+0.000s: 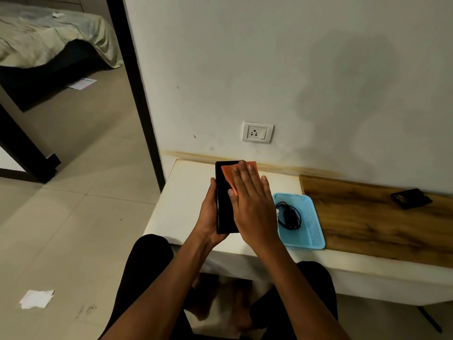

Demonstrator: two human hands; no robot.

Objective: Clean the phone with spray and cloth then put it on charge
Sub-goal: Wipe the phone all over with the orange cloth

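My left hand [209,217] holds a black phone [224,204] from below and the left side, screen up, above the white table [186,204]. My right hand [252,202] lies flat on the screen and presses an orange cloth [229,174] against it; part of the cloth shows past my fingers. A black charger with its coiled cable [289,215] lies in a blue plastic basket [311,222] just right of my hands. A white wall socket with a switch [257,132] is on the wall above the table. No spray bottle is in view.
A wooden board [377,217] covers the table's right part, with a small black object [411,198] on it. A dark door frame [137,94] stands left of the table. A scrap of paper [36,299] lies on the tiled floor. My knees are under the table edge.
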